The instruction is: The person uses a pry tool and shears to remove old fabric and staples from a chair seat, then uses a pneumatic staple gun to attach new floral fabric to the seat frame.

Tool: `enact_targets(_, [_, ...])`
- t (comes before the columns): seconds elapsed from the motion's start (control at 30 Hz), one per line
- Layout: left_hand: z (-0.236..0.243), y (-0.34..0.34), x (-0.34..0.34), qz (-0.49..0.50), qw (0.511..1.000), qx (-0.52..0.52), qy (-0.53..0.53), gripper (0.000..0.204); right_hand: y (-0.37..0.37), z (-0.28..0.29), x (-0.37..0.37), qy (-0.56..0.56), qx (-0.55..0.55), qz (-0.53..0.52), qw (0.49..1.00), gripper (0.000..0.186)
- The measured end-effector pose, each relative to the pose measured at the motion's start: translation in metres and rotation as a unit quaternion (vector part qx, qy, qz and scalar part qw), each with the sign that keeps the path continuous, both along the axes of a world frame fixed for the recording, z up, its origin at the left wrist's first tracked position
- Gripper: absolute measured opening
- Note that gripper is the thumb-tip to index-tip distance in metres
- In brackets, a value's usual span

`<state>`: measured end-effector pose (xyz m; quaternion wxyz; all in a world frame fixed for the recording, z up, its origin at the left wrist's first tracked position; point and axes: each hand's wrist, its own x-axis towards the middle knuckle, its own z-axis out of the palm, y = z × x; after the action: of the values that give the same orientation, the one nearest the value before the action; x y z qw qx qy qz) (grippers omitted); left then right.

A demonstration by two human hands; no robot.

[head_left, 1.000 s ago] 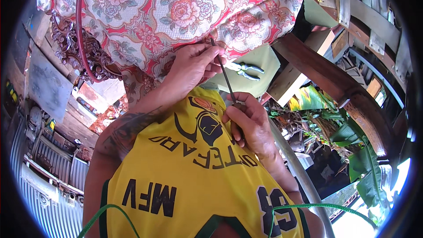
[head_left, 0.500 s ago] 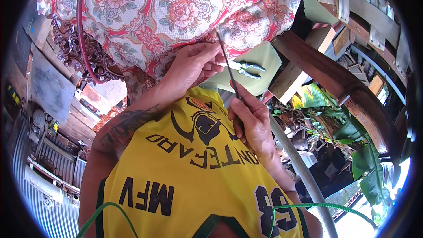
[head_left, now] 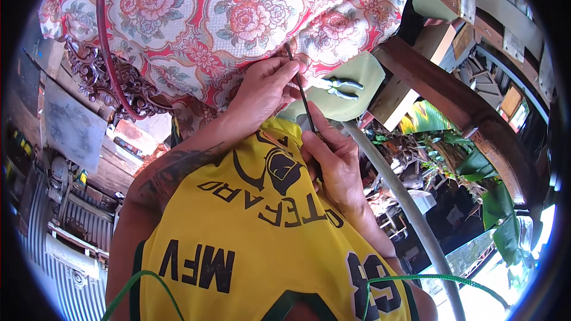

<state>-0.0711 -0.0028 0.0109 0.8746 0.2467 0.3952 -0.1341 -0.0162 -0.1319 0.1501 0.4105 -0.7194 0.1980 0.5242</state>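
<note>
My right hand [head_left: 336, 160] is closed around the lower end of a thin dark rod [head_left: 305, 101], whose kind I cannot make out. The rod slants up and away to the edge of a red and white floral upholstery fabric [head_left: 202, 24]. My left hand [head_left: 267, 89] is closed at the fabric's near edge, its thumb and fingertips pinching the upper part of the rod. Pliers [head_left: 344, 88] with dark, light-edged handles lie just right of my left fingers, on a pale green surface [head_left: 363, 71].
Carved dark wood [head_left: 95, 77] and a dark red curved tube [head_left: 104, 41] border the fabric at left. A brown curved wooden beam [head_left: 428, 83], a grey metal pole [head_left: 404, 202] and green plants [head_left: 496, 214] are at right. A green cord [head_left: 440, 276] crosses near me.
The rod has shifted slightly left and stands more steeply. My left fingertips have come round its upper part. My right hand has moved slightly left with it.
</note>
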Motion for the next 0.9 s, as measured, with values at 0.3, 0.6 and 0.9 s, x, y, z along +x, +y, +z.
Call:
enact_targets(0.3, [-0.002,0.002,0.0,0.028,0.998,-0.053,-0.019,0.029,0.014,0.003,-0.011,0.007,-0.025,-0.056,0.998,0.053])
enact_targets(0.6, [-0.004,0.0,0.001,0.04,0.998,-0.041,-0.023,0.025,0.025,-0.014,-0.019,-0.066,-0.092,-0.015,0.993,0.049])
enact_targets(0.9, [-0.001,-0.004,0.002,0.053,0.997,-0.05,0.01,0.026,0.005,-0.023,-0.003,-0.028,0.02,0.022,0.999,0.053])
